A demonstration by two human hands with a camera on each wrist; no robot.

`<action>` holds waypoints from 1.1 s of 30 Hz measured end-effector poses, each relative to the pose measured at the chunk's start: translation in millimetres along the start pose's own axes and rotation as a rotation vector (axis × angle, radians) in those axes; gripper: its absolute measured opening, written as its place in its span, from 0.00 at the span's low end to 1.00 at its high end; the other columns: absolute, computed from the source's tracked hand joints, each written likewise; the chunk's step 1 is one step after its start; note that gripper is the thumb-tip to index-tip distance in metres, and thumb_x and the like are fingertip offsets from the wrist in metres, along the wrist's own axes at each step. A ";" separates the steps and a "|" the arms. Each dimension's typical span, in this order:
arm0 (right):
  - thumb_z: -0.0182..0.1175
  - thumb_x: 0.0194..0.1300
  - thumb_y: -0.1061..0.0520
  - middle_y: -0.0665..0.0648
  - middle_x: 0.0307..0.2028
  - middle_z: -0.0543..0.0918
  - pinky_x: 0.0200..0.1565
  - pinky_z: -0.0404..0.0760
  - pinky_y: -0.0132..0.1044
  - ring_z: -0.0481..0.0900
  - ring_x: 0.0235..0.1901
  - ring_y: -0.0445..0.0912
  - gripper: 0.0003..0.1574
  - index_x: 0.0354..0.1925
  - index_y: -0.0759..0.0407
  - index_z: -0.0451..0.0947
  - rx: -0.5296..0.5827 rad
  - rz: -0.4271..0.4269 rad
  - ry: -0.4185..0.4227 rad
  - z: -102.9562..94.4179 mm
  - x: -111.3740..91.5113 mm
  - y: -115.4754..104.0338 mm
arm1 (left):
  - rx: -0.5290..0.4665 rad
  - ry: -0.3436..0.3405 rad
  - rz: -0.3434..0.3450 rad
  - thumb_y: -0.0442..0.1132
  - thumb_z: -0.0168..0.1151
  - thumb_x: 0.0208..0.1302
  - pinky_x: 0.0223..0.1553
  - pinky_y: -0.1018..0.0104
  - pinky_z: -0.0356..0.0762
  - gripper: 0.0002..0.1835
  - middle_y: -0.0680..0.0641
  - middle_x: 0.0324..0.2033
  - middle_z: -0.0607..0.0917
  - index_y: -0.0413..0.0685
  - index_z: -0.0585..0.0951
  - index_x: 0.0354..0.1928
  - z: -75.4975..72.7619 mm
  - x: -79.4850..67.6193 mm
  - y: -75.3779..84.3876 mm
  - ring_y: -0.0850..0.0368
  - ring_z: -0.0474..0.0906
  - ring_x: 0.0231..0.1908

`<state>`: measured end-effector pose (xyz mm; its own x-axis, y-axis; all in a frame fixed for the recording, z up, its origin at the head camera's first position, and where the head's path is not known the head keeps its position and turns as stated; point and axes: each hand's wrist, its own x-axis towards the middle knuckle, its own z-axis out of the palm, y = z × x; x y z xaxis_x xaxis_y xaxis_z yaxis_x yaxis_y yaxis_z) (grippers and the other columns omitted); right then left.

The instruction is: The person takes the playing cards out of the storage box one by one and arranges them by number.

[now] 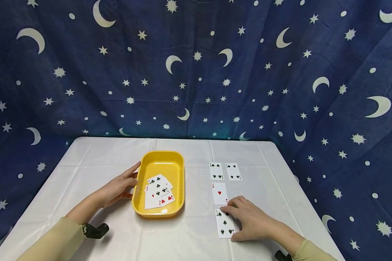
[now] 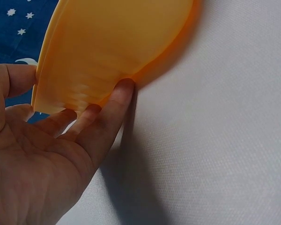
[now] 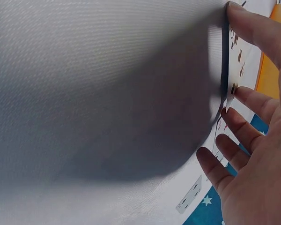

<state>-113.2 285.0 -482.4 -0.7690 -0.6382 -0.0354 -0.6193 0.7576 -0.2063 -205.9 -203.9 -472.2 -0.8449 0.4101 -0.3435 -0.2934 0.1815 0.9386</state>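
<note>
My right hand [image 1: 253, 220] holds a five of spades playing card [image 1: 224, 226] near the table's front, thumb at its lower edge and a forefinger at its upper edge. In the right wrist view this card [image 3: 235, 61] stands edge-on between thumb and forefinger, while the other fingers spread beside it. An ace of hearts [image 1: 219, 193] lies face up just beyond. My left hand [image 1: 117, 188] rests against the left side of a yellow tray [image 1: 182, 181], its fingers extended along the outer wall [image 2: 117, 33]. Inside the tray, several overlapping cards [image 1: 157, 194] lie face up, clubs and red aces among them.
Two black four-pip cards, one of clubs [image 1: 216, 171] and one of spades [image 1: 233, 172], lie side by side behind the ace. A white cloth [image 1: 183, 243] covers the table. Behind its far edge hangs a dark blue curtain [image 1: 196, 108] with moons and stars.
</note>
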 end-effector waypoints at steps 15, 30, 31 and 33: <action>0.79 0.40 0.34 0.43 0.55 0.73 0.58 0.74 0.45 0.68 0.58 0.43 0.56 0.68 0.46 0.76 0.023 -0.026 0.001 -4.8 -0.2 -1.0 | -0.007 -0.012 0.006 0.38 0.51 0.76 0.49 0.53 0.82 0.43 0.34 0.79 0.48 0.69 0.42 0.83 -1.1 -0.2 -1.2 0.41 0.73 0.58; 0.76 0.49 0.36 0.41 0.58 0.73 0.60 0.73 0.46 0.67 0.61 0.41 0.52 0.71 0.42 0.72 0.064 0.009 -0.050 -20.1 4.8 5.1 | 0.004 -0.013 0.004 0.39 0.52 0.76 0.50 0.53 0.82 0.42 0.35 0.80 0.47 0.70 0.42 0.83 -1.3 1.8 -1.7 0.40 0.70 0.61; 0.76 0.49 0.36 0.41 0.58 0.73 0.60 0.73 0.46 0.67 0.61 0.41 0.52 0.71 0.42 0.72 0.061 0.006 -0.043 -21.7 6.2 6.2 | 0.003 -0.014 0.005 0.39 0.52 0.76 0.50 0.53 0.82 0.42 0.35 0.80 0.47 0.70 0.42 0.83 -1.4 1.8 -1.9 0.40 0.70 0.61; 0.77 0.49 0.36 0.40 0.59 0.73 0.61 0.73 0.45 0.66 0.62 0.41 0.52 0.71 0.43 0.72 0.055 -0.003 -0.028 -25.7 9.9 8.1 | 0.003 -0.016 0.007 0.39 0.52 0.76 0.50 0.53 0.82 0.42 0.35 0.80 0.47 0.70 0.42 0.83 -1.7 1.6 -2.4 0.39 0.70 0.61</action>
<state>-129.9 288.3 -459.3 -0.7621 -0.6444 -0.0622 -0.6112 0.7478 -0.2594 -207.3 -205.2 -474.9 -0.8398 0.4254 -0.3373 -0.2861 0.1814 0.9409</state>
